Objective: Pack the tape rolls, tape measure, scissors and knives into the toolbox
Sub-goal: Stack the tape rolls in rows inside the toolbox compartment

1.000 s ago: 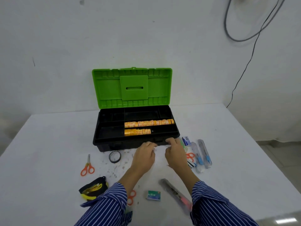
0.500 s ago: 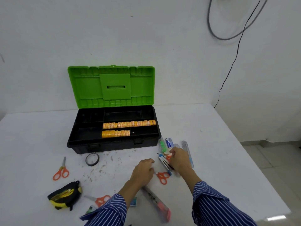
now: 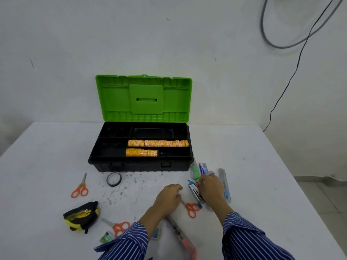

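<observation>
With the toolbox open, the right hand curls onto the knives, grip unclear, while the left hand rests loosely curled, holding nothing.

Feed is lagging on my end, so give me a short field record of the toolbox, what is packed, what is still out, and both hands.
toolbox: open, green lid upright
packed: two rows of orange tape rolls in tray
still on table: black tape roll, tape measure, scissors, knives
left hand: on table by orange scissors, grip unclear
right hand: over knife cluster, fingers curled on blue-handled item
</observation>
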